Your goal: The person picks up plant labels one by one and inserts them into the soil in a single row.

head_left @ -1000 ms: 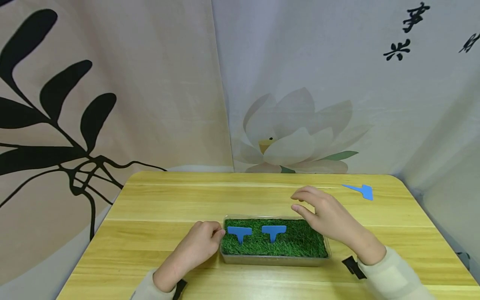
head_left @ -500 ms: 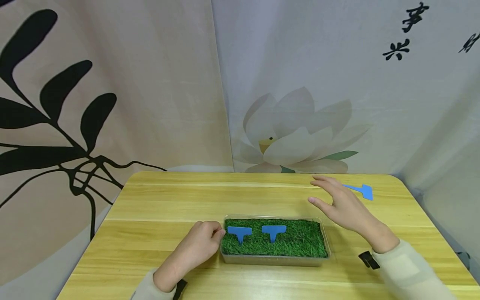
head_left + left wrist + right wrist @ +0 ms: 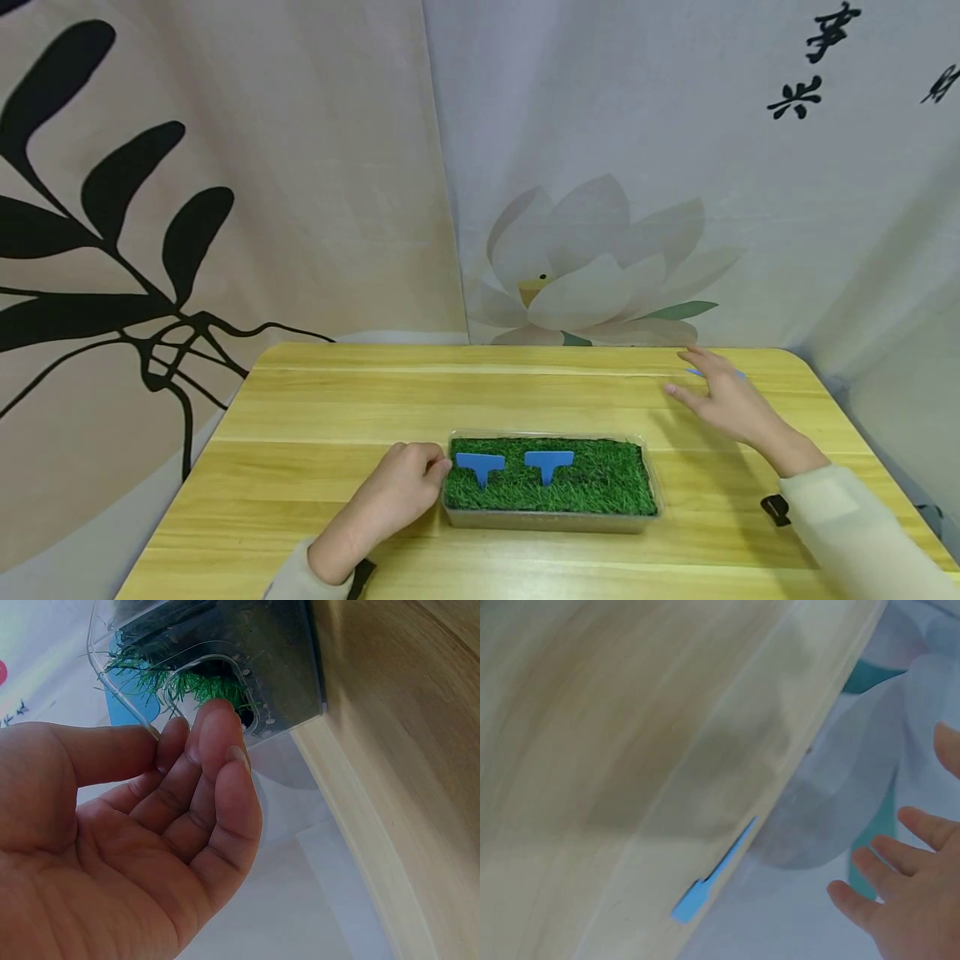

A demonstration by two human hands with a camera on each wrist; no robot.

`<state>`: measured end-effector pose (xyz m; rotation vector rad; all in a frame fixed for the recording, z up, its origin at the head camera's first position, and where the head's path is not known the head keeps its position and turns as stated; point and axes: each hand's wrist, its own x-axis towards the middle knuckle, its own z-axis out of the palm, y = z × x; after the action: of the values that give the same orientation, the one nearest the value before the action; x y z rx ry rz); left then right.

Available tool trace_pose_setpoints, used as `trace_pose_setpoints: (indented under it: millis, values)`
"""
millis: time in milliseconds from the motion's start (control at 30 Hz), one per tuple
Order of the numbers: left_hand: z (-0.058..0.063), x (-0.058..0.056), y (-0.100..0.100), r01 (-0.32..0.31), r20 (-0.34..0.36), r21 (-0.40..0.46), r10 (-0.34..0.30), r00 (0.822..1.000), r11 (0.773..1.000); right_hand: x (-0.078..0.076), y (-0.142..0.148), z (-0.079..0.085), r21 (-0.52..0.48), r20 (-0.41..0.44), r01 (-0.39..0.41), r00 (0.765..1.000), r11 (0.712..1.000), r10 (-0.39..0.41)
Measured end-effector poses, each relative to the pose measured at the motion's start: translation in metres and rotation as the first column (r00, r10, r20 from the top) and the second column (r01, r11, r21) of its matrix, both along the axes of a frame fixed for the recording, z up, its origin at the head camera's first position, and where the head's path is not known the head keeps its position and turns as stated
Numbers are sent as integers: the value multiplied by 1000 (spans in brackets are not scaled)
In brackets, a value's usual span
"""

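Observation:
A clear plastic box [image 3: 555,522] filled with artificial grass [image 3: 600,479] stands on the table. Two blue T-shaped plant labels, a left one [image 3: 480,461] and a right one [image 3: 548,458], are stuck upright in the grass. At the box's left end my left hand [image 3: 397,483] pinches the rim between thumb and forefinger. A third blue plant label [image 3: 694,900] lies flat near the table's far edge. My right hand [image 3: 738,408] hovers over it with fingers spread, holding nothing, and mostly covers the label in the head view.
The wooden table [image 3: 337,392] ends at a printed curtain [image 3: 360,208] behind it. Another curtain hangs along the right side. Black straps show at both wrists, such as the right strap [image 3: 776,510].
My right hand has moved from above the box's right end toward the far right, over the loose label. The left hand has stayed at the box's rim.

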<state>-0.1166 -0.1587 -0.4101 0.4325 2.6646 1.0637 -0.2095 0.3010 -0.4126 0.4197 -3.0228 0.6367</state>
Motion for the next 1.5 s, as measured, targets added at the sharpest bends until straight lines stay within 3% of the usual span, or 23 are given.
trace_pose_setpoints:
  millis: [267, 867, 1100, 1500]
  values:
    - [0, 0, 0, -5, -10, -2, 5, 1000, 1000, -12, 27, -13, 68, 16, 23, 1000, 997, -24]
    - [-2, -1, 0, 0, -23, 0, 0, 1000, 1000, -28, 52, -28, 185, 140, 84, 984, 979, -111]
    - [-2, 0, 0, 0, -27, 1, 0, 1000, 1000, -30, 65, -34, 238, 125, 78, 986, 968, -110]
    - [-2, -1, 0, 0, -21, -4, 0, 1000, 1000, -22, 75, -39, 205, 58, 29, 997, 978, -42]
